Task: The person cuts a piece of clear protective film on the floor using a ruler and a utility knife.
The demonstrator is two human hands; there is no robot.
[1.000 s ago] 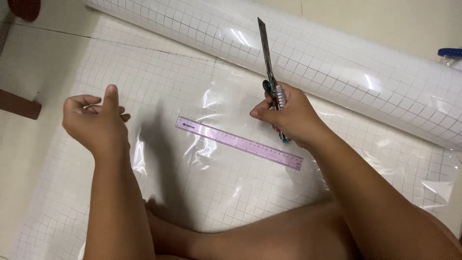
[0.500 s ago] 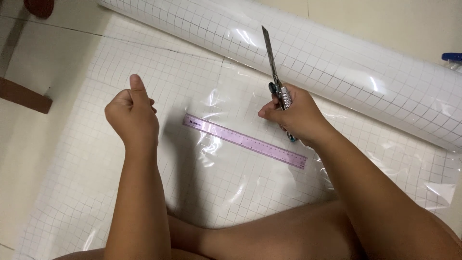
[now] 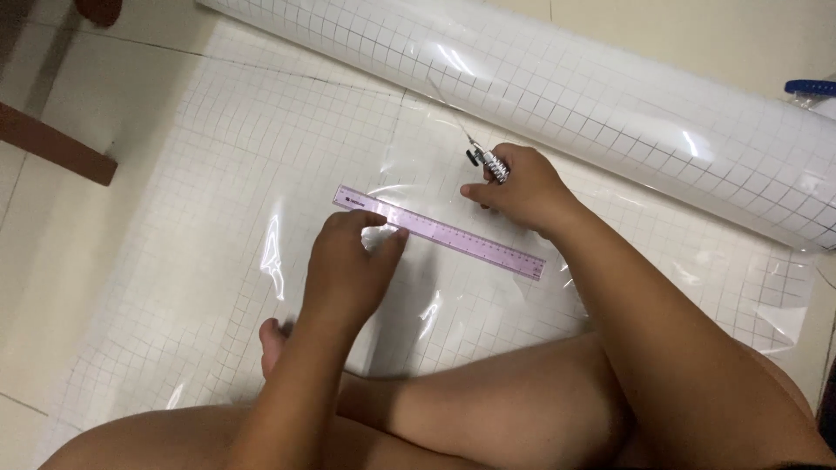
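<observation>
A sheet of clear film with a printed grid (image 3: 209,218) lies unrolled on the floor, with its big roll (image 3: 610,104) across the back. A pink transparent ruler (image 3: 470,239) lies slantwise on the sheet. My left hand (image 3: 348,265) rests on the sheet with its fingertips on the ruler's left part. My right hand (image 3: 522,187) grips a utility knife (image 3: 483,157) just behind the ruler, its long blade pointing away to the upper left, blurred by motion. My crossed legs fill the bottom of the view.
A brown wooden furniture foot (image 3: 52,144) stands on the tiled floor at the left, and another dark piece (image 3: 96,10) at the top left. A blue object (image 3: 810,87) shows at the right edge behind the roll.
My left hand has come down from a raised fist onto the ruler's left part. My right hand has swung the knife's blade lower and to the left.
</observation>
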